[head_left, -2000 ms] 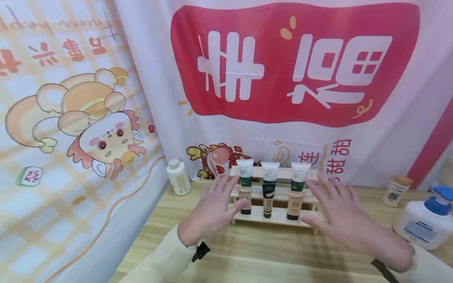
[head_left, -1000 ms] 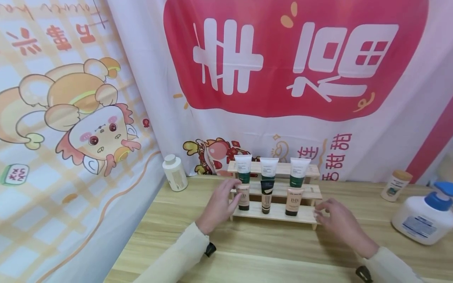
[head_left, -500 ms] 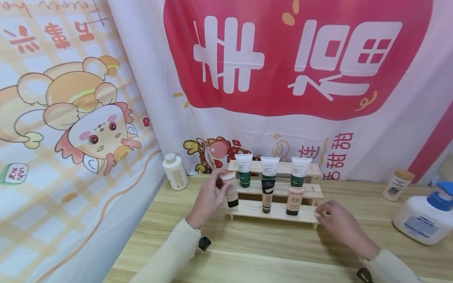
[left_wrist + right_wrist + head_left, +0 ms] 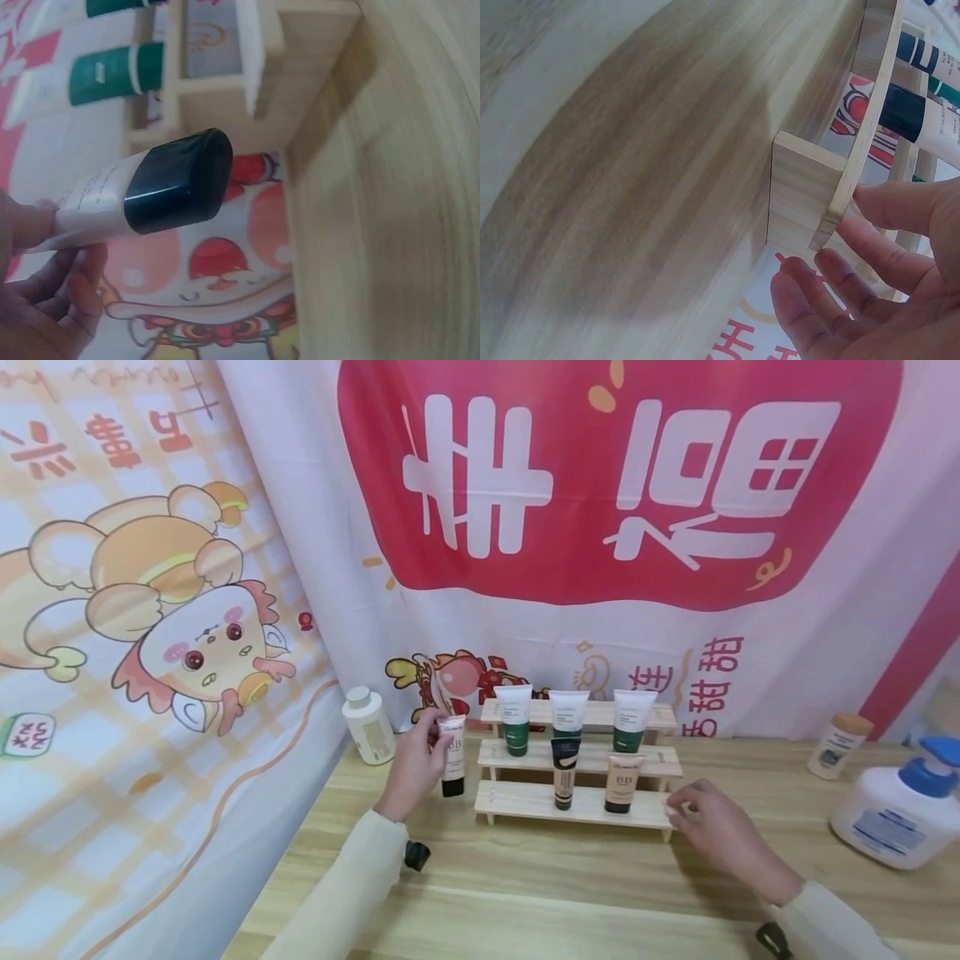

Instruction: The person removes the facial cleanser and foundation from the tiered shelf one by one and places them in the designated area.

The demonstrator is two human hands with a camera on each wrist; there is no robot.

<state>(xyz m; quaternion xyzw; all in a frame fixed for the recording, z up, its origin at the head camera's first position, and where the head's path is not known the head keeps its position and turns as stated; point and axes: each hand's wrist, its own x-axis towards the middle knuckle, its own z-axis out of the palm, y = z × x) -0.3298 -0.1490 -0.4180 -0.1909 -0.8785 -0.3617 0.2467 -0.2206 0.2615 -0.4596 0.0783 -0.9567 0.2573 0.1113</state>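
My left hand (image 4: 412, 767) pinches the top of a beige BB cream tube (image 4: 453, 758) with a black cap. That tube hangs cap-down to the left of a three-step wooden display rack (image 4: 517, 807), apart from it. In the left wrist view, the tube's black cap (image 4: 180, 182) points away from the fingers. My right hand (image 4: 716, 831) pinches the right end of the rack's lowest shelf (image 4: 855, 161) between thumb and index finger. On that shelf stand a slim black-topped tube (image 4: 564, 774) and another beige BB tube (image 4: 622, 783).
Three white-and-green tubes (image 4: 567, 714) stand on the rack's middle step. A white bottle (image 4: 369, 727) is at the back left. On the right are a wooden-capped bottle (image 4: 838, 747) and a blue-topped pump bottle (image 4: 892, 814). A printed cloth (image 4: 465, 618) hangs behind.
My left hand took hold of the left beige BB tube, lifted it off the lowest shelf and carried it left. The right hand came down to the rack's right end and stays there.
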